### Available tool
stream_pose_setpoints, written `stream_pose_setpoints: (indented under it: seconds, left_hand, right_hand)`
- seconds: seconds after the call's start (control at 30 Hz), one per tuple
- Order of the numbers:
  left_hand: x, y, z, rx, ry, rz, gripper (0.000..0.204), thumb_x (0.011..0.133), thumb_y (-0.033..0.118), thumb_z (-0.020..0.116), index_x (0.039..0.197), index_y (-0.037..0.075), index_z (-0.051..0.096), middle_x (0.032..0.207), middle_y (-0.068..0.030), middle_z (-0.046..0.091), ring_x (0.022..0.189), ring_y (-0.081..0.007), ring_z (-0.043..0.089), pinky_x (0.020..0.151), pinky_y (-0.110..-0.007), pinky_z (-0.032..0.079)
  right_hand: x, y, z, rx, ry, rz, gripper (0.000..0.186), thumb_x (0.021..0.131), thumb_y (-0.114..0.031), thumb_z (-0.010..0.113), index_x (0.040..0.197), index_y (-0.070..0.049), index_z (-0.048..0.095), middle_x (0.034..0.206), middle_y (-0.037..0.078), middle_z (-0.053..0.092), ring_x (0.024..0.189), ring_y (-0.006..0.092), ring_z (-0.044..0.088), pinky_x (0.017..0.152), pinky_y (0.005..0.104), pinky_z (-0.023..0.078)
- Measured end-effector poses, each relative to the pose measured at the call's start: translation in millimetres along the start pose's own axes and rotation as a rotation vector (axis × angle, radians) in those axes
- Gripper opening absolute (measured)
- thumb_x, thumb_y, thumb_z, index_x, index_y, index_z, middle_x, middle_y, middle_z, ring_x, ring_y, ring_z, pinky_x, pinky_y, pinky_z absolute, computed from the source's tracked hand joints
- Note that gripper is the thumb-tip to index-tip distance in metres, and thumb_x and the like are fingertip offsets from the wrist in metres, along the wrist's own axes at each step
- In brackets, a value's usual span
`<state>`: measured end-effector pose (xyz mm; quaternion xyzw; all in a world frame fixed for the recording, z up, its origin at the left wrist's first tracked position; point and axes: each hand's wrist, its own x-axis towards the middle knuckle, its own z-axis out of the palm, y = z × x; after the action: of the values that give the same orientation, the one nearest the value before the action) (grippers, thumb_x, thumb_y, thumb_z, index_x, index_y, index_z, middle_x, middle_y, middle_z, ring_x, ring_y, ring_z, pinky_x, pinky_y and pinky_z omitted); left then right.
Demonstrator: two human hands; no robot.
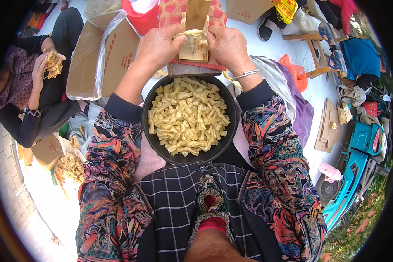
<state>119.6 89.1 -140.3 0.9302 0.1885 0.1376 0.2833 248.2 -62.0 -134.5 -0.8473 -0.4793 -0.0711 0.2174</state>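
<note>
A pale yellow, pliable strip (194, 33) is stretched across a wooden block (194, 49), between my two hands. Its left end is pinched between the thumb and fingers of my left hand (160, 47). At the other end my right hand (228, 47), with a silver bangle on the wrist, grips it in the same way. Just below the block, a round black basin (147, 131) sits at my lap. It is heaped with short, pale yellow knotted pieces (190, 115) with flared ends. What the strip is made of I cannot tell.
A tall wooden piece (198, 13) rises behind the block over a red patterned cloth (170, 15). On the left stand a cardboard box (115, 56) and a seated person (30, 83) holding a yellow bundle. A wooden stool (312, 39) and a turquoise cart (358, 153) are at right.
</note>
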Motion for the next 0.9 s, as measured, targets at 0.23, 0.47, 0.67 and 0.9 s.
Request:
stream_pose_setpoints:
  seconds: [0.23,0.47,0.67,0.9]
  left_hand:
    - [-27.2,31.3,-43.4,0.139,-0.604,-0.08,0.037,0.084,0.045,0.061,0.094,0.011,0.07,0.077,-0.0132,0.067,0.076,-0.0309,0.064,0.069,-0.041,0.049]
    - [-42.0,43.4,-1.7,-1.412,-0.032,-0.322,0.041,0.103,0.036,0.029,0.094,0.003,0.052,0.095,-0.0137,0.062,0.088,-0.0236,0.062,0.083,-0.038,0.051]
    - [-20.1,13.5,-53.0,-1.961,0.134,-0.244,0.036,0.103,0.036,0.029,0.077,0.013,0.041,0.059,0.0043,0.034,0.053,-0.0103,0.037,0.051,-0.026,0.038]
    - [-32.6,27.0,-27.4,-0.6,0.507,0.517,0.047,0.1,0.038,0.043,0.112,-0.002,0.063,0.097,-0.0149,0.066,0.085,-0.0179,0.063,0.072,-0.027,0.05]
  right_hand:
    - [-10.4,3.0,-17.0,0.486,-0.281,0.236,0.026,0.087,-0.027,0.058,0.085,-0.004,0.07,0.063,0.012,0.064,0.053,0.0209,0.059,0.051,0.0354,0.048]
    - [-28.9,-61.1,-22.8,1.802,-0.687,0.671,0.023,0.097,-0.028,0.052,0.096,-0.007,0.057,0.063,-0.007,0.044,0.046,0.0009,0.035,0.04,0.0164,0.028]
    - [-23.9,-72.1,-47.0,1.545,-0.82,0.464,0.023,0.099,-0.023,0.049,0.1,-0.002,0.057,0.063,-0.006,0.042,0.046,0.0011,0.032,0.041,0.0158,0.027]
    - [-31.1,-75.8,-49.8,1.831,-0.498,0.392,0.02,0.095,-0.02,0.054,0.099,-0.001,0.057,0.069,-0.006,0.047,0.05,0.0018,0.038,0.045,0.0184,0.035]
